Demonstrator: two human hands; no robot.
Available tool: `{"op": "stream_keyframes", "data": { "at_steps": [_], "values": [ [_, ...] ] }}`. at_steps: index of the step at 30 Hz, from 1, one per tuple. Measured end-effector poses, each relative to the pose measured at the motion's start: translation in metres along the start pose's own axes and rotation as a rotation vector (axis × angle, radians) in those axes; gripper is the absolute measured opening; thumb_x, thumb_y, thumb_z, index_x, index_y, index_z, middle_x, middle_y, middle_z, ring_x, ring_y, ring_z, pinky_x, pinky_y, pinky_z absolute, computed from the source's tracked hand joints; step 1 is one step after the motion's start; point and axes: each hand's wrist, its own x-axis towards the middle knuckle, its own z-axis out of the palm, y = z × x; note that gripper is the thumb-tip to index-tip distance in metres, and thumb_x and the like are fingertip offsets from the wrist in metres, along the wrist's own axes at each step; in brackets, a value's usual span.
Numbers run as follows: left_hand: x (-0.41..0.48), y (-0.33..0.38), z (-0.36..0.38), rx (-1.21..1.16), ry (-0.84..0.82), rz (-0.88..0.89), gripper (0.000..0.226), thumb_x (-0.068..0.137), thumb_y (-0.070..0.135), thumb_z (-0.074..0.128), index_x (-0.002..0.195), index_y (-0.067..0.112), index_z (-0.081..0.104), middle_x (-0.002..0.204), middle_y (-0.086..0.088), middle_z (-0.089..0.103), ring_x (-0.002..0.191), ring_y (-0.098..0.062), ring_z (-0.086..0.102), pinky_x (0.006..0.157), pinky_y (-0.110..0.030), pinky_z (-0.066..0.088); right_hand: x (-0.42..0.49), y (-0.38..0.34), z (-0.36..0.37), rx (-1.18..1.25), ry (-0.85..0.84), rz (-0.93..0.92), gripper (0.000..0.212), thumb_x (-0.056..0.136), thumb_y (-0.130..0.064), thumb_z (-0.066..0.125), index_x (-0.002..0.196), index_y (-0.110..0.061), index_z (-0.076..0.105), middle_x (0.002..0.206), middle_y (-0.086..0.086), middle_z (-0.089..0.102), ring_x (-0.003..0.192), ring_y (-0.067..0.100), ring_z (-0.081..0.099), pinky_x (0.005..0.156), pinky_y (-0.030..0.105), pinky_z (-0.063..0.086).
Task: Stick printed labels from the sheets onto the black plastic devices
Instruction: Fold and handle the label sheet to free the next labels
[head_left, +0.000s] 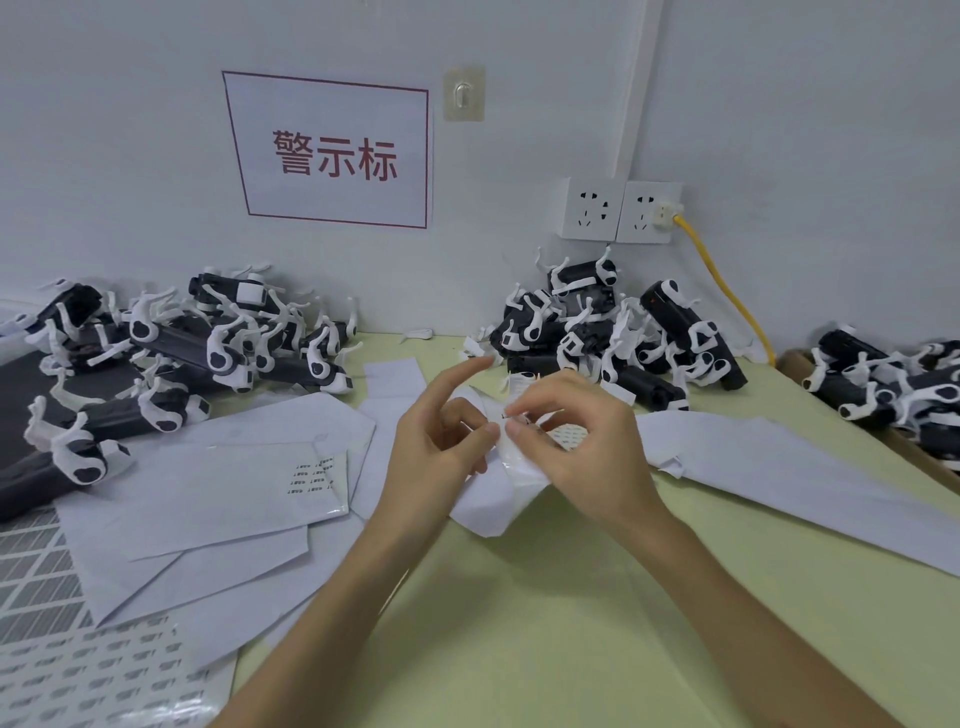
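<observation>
Above the middle of the yellow-green table, my left hand (441, 441) holds a crumpled white label sheet (493, 499) with thumb and curled fingers, its forefinger sticking up. My right hand (576, 441) pinches a small printed label (511, 415) at the sheet's top edge. Black plastic devices wrapped in white strips lie in piles at the back left (171, 343), back middle (613, 338) and far right (893, 384). No device is in either hand.
Used white backing sheets (218, 493) overlap on the left, and one (800, 478) stretches to the right. A printed label sheet (93, 675) lies at the bottom left. Wall sockets (621, 210) with a yellow cable (727, 291) sit behind the middle pile.
</observation>
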Motion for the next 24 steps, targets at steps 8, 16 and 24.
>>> {"op": "stream_keyframes", "data": {
  "at_steps": [8,16,24],
  "values": [
    [0.0,0.0,0.003,0.145,0.076,-0.073,0.027,0.077,0.006,0.063,0.089,0.028,0.076,0.081,-0.001,0.062,0.068,-0.015,0.056,0.064,-0.02,0.046,0.003,-0.004,-0.004,0.222,-0.037,0.121,0.007,0.083,-0.01,0.069,0.088,-0.012,0.073,0.092,0.001,0.071,0.089,0.016,0.067,0.077,0.023,0.05],
    [-0.001,0.005,0.003,0.157,0.112,-0.037,0.017,0.082,0.032,0.068,0.096,0.035,0.078,0.108,0.012,0.069,0.095,-0.006,0.063,0.093,-0.032,0.047,0.008,0.0,-0.012,0.489,-0.166,0.325,0.031,0.089,-0.021,0.055,0.107,-0.028,0.079,0.118,0.0,0.073,0.102,0.013,0.064,0.088,0.035,0.045],
    [0.003,0.0,0.001,0.08,0.193,-0.016,0.014,0.092,0.012,0.073,0.083,0.022,0.078,0.073,0.011,0.072,0.073,0.0,0.063,0.07,-0.012,0.046,0.005,-0.004,-0.007,0.415,-0.192,0.287,0.031,0.088,-0.018,0.057,0.109,-0.024,0.079,0.115,-0.003,0.071,0.097,0.017,0.065,0.083,0.02,0.049]
  ]
}}
